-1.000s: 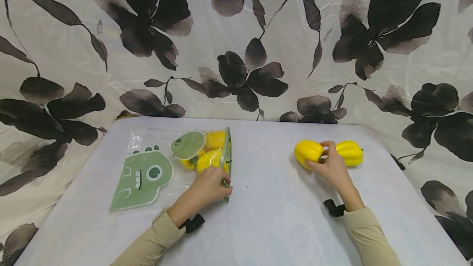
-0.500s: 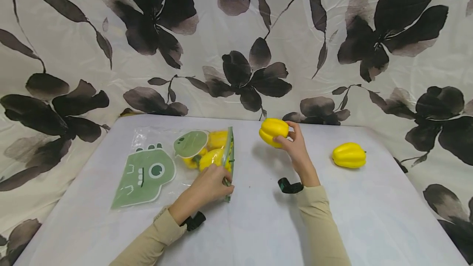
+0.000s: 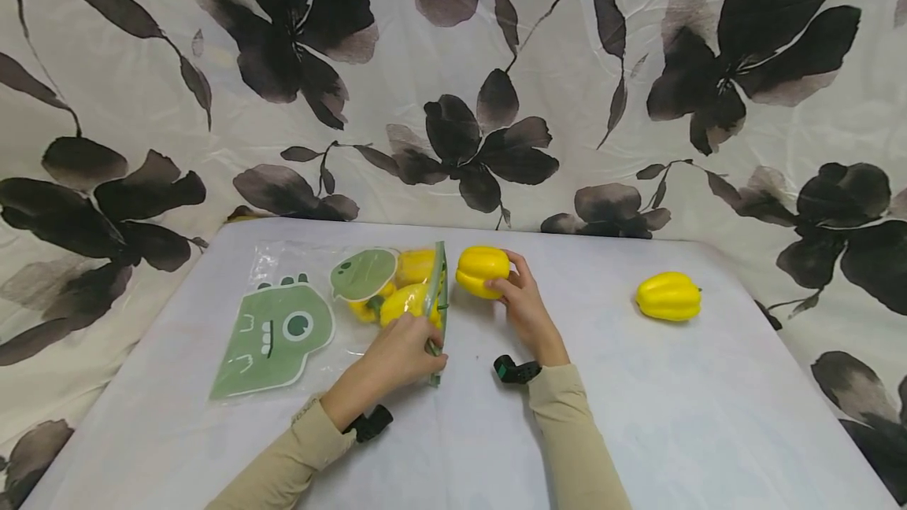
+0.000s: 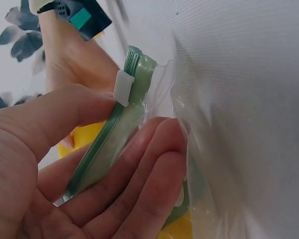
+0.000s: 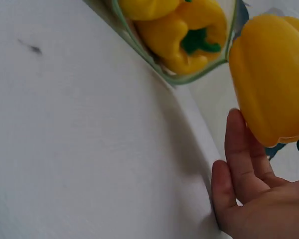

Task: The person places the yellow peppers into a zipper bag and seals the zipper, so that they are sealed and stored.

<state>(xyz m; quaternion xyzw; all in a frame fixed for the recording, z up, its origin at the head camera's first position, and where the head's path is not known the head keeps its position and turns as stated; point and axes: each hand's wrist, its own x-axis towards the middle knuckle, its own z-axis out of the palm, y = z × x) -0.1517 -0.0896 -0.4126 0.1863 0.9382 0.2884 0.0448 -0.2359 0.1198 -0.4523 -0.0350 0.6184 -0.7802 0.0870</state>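
beside the bag (image 3: 276, 341), pinched by left hand (image 3: 400, 349), right hand (image 3: 526, 305) holds a pepper (image 3: 482, 271), seemingly for loading, needing careful aim.

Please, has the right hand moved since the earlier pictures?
Yes. In the head view, the right hand, holding a yellow pepper, has moved left, away from the other pepper lying on the table and toward the bag.

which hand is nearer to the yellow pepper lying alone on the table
The right hand: it holds another yellow pepper to the left of the lone pepper, apart from it. The left hand is farther left, gripping the bag's green edge.
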